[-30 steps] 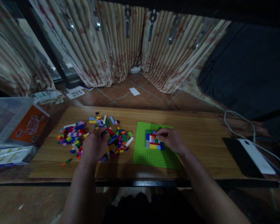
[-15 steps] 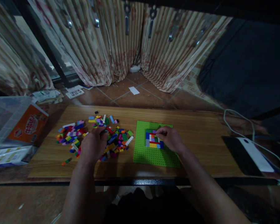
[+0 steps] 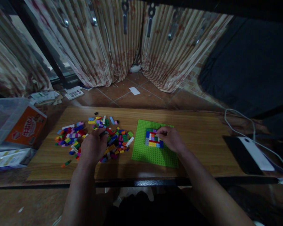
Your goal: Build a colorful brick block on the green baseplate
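Observation:
Over the scattered pile of small toy bricks [image 3: 122, 139], my left hand [image 3: 94, 146] is closed in a pinch. A small dark patch shows at its fingertips, too unclear to name. My right hand [image 3: 171, 138] is also pinched, its fingertips on the right part of a flat square of coloured bricks [image 3: 153, 143]. Whatever it grips is hidden by the fingers. Blue, red, white, yellow and green bricks form this square, fixed on a bright green studded baseplate [image 3: 143, 155].
A wooden board [image 3: 198, 141] carries the bricks and baseplate. At its right end lie a black pad [image 3: 247, 164], a white device [image 3: 256, 153] and a white cable [image 3: 251, 121]. On the left stand a clear plastic bin [image 3: 4, 110] with an orange packet and a white box [image 3: 11, 157].
The baseplate has turned slightly on the board. Both hands keep their pinched shape at nearly the same places, and the whole view has shifted a little.

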`<state>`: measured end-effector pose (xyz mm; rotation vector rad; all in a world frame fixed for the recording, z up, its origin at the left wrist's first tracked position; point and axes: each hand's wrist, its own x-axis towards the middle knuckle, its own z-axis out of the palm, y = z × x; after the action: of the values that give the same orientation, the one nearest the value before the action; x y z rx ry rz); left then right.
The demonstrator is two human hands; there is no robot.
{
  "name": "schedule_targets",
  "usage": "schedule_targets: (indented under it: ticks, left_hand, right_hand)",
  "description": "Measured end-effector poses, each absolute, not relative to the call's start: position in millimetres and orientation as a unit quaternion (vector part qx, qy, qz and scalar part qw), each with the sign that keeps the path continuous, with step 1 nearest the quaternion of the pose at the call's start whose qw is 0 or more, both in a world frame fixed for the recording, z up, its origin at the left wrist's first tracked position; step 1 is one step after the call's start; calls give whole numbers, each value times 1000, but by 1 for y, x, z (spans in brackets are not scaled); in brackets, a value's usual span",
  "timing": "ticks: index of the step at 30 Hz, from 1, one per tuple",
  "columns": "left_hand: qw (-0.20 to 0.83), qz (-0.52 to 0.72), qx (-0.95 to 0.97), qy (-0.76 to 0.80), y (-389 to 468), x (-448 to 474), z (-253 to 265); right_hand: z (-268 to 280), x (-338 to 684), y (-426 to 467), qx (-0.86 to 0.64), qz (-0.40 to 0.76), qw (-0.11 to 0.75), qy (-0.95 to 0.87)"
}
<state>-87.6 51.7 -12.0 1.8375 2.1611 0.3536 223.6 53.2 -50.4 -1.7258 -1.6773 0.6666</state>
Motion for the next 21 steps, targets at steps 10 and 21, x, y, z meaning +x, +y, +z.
schedule_targets:
  ticks: [10, 21]
  left_hand:
    - [156, 105, 627, 756, 52, -85, -6]
    - [129, 109, 643, 747, 54, -87, -12]
  right_hand:
    - [-53, 225, 54, -660, 251, 297, -643]
    - [-51, 221, 57, -664, 223, 288, -653]
